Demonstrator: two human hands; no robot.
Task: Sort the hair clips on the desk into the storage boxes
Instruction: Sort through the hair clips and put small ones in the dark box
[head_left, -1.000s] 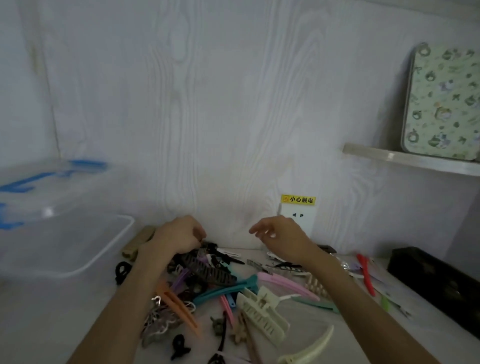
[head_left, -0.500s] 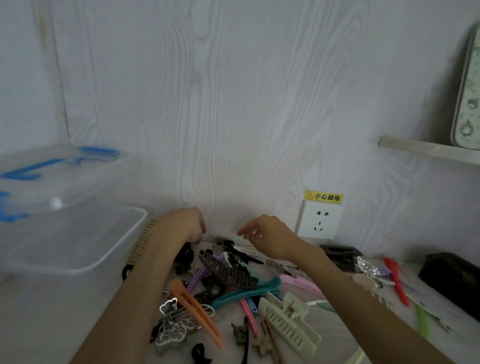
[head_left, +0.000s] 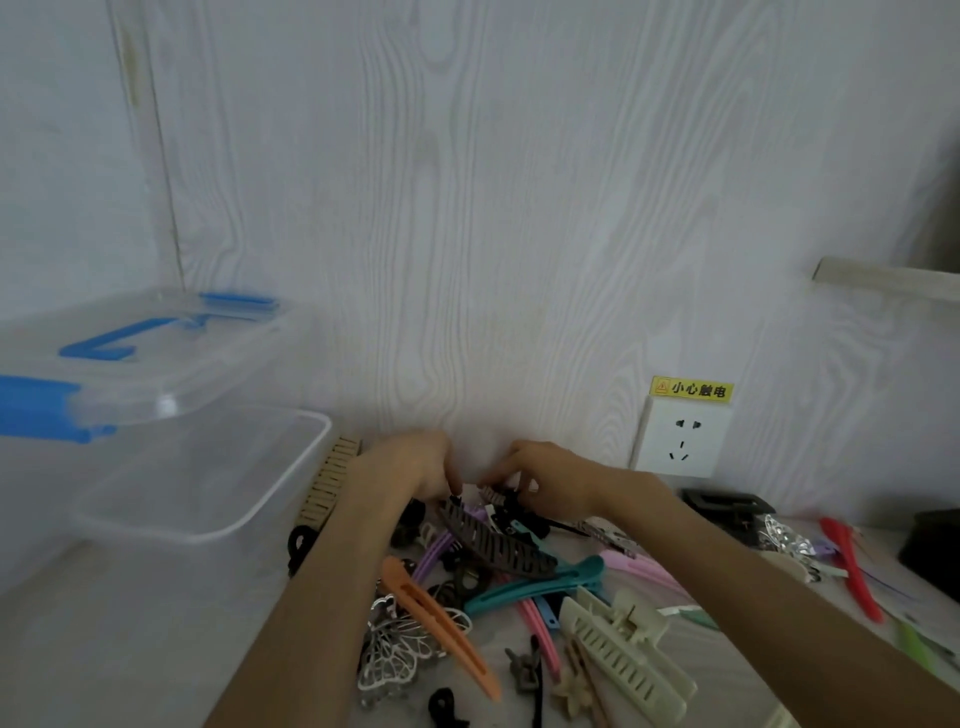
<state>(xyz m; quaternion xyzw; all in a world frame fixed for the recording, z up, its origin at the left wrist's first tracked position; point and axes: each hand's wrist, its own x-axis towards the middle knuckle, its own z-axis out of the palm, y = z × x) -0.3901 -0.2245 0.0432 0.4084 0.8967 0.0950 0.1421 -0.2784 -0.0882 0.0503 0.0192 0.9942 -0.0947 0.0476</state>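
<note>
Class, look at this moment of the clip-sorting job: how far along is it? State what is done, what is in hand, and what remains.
Done: nothing visible; the open clear storage box looks empty. In hand: the left hand and right hand reach into the far end of the pile of clips, fingers at small dark clips; the exact grip is unclear. Left: nearly everything, including the orange clip, teal clip, cream claw clip and silver butterfly clip.

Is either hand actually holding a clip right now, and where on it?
Cannot tell. Both the left hand and right hand have fingertips down in the hair clips by the wall; no clear grip shows.
</note>
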